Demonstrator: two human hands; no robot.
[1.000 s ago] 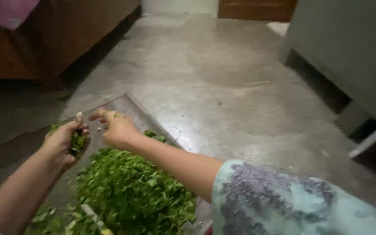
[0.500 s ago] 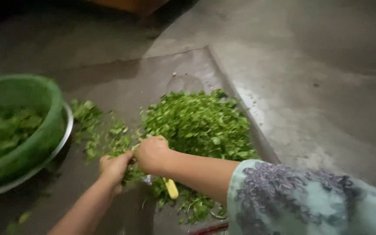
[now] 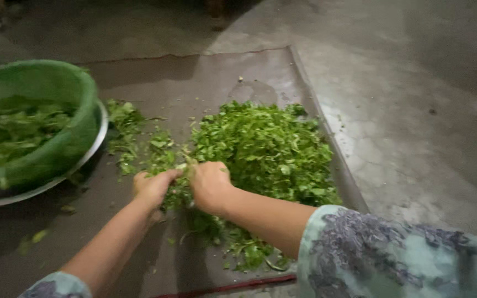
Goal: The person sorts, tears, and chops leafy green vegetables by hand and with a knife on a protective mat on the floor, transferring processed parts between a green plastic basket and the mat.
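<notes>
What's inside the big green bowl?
The green bowl holds leafy greens, bigger pieces than the chopped pile by the hands. What lies beneath those leaves is covered.

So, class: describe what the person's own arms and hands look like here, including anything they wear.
Both hands, the left hand and the right hand, are bare, with no gloves; no rings or bangles show. The forearms are uncovered. Each arm wears a loose pale blue-green sleeve with a darker purplish-grey floral pattern, ending around the elbow.
</notes>
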